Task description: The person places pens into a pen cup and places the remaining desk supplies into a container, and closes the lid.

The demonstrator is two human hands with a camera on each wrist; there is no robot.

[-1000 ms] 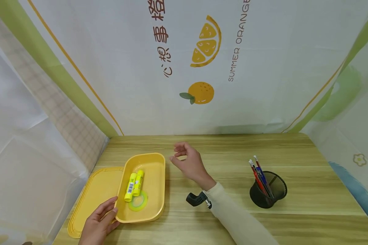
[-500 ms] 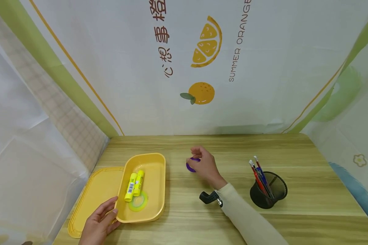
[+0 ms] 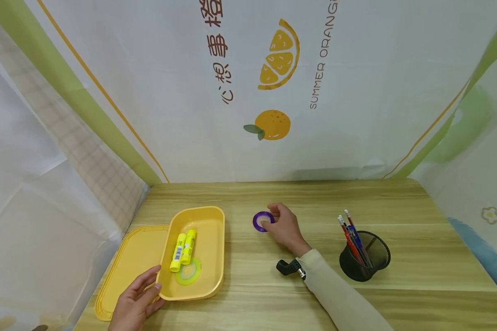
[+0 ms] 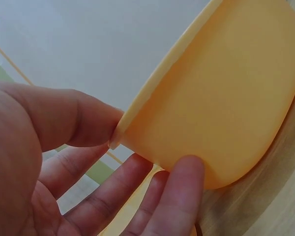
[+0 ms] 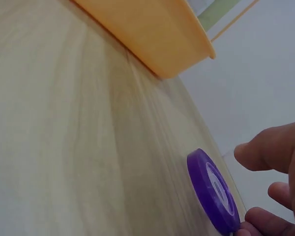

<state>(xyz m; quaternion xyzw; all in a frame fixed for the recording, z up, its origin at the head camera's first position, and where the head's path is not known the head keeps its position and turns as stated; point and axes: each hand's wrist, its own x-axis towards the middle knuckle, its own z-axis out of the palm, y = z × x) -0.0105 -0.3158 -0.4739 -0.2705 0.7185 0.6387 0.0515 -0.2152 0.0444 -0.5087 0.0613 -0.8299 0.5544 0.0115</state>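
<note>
My left hand point(image 3: 134, 299) holds the near left corner of a yellow plastic box point(image 3: 209, 248), thumb at the rim and fingers against the outer wall. Inside the box lie two yellow glue sticks point(image 3: 176, 253) and a green tape roll point(image 3: 188, 271). To the right of the box, a purple tape roll point(image 3: 257, 225) lies flat on the table. My right hand point(image 3: 287, 230) is at that roll's right side. In the right wrist view, the fingertips meet the edge of the purple tape roll point(image 5: 206, 189), while the thumb is apart from it.
A yellow lid point(image 3: 126, 271) lies flat left of the box, partly under it. A black mesh pen holder point(image 3: 358, 271) with several pens and pencils stands on the right of the wooden table point(image 3: 265, 303). Printed cloth point(image 3: 335, 138) hangs behind the table.
My right hand has moved to the right, away from the box. The purple tape roll, hidden at first, is now mostly uncovered. The left hand stays at the box corner.
</note>
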